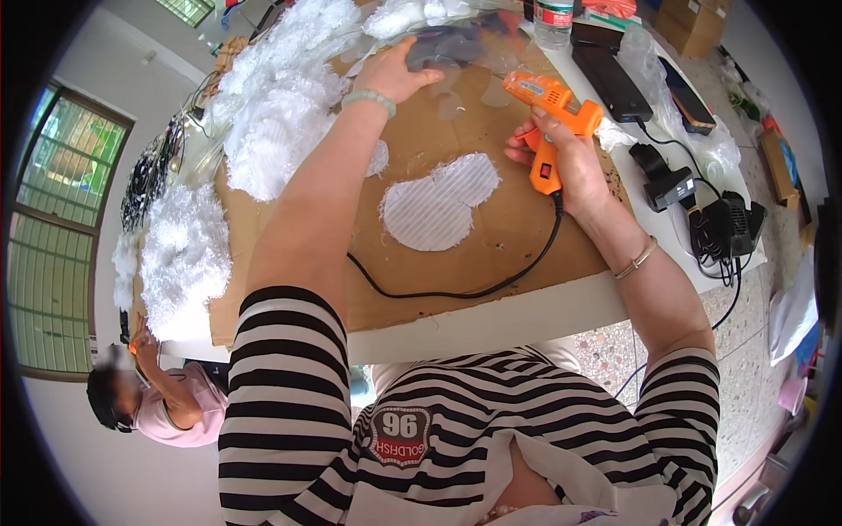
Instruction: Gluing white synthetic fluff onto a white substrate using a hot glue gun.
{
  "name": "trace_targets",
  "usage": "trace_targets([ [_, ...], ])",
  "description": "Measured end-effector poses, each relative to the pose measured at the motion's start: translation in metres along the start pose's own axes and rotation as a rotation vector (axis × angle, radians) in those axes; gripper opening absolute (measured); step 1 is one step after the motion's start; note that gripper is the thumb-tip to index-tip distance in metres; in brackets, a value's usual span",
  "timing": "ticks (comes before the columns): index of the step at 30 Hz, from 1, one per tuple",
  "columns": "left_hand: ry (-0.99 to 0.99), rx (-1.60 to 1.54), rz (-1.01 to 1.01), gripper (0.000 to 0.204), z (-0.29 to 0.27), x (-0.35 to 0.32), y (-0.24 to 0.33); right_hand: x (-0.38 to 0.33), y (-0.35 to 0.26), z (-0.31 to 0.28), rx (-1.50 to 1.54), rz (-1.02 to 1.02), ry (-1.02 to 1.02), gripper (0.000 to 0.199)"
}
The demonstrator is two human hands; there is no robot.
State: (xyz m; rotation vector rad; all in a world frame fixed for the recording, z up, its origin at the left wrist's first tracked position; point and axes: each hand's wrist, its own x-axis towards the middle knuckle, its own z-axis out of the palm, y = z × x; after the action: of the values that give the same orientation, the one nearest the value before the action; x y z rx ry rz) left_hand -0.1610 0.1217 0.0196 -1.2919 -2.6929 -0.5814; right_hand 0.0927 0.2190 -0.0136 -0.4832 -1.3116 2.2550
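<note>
Over brown cardboard (pixel 517 226), right hand (pixel 572 158) tight around orange glue gun (pixel 561 96); left hand (pixel 391 75) splayed near dark translucent film (pixel 440 49)

On my feed, white two-lobed fabric (pixel 438 206) lies on flat brown cardboard (pixel 500 238), left of an orange plastic glue gun (pixel 563 98).

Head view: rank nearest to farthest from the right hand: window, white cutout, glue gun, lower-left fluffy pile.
From the right hand:
1. Glue gun: in its grip
2. White cutout: left, on cardboard
3. Fluffy pile: farther left
4. Window: far-left wall
</note>
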Motion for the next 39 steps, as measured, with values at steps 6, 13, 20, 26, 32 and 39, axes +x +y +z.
trace_targets([
  [6, -0.059, 0.287, 0.129, 0.066, 0.017, 0.017, 0.017, -0.001, 0.001, -0.007, -0.003, -0.006, 0.009, 0.024],
  [13, 0.03, -0.369, 0.021, 0.021, -0.007, 0.026, -0.013, -0.003, 0.002, -0.003, -0.038, -0.01, -0.031, 0.025],
  [20, 0.085, -0.794, 0.258, 0.008, -0.066, -0.036, 0.016, 0.001, 0.003, -0.009, -0.089, -0.043, -0.011, 0.027],
  [26, 0.237, -0.691, 0.344, 0.006, -0.064, -0.139, 0.023, -0.006, -0.001, -0.003, -0.18, -0.033, 0.01, 0.029],
  [32, 0.35, -0.228, 0.84, 0.018, -0.046, -0.184, 0.015, -0.004, 0.002, -0.008, -0.215, -0.03, -0.024, 0.031],
  [39, 0.437, -0.173, 0.95, 0.018, -0.028, -0.196, 0.013, -0.004, 0.0, -0.008, -0.262, -0.034, -0.052, 0.031],
])
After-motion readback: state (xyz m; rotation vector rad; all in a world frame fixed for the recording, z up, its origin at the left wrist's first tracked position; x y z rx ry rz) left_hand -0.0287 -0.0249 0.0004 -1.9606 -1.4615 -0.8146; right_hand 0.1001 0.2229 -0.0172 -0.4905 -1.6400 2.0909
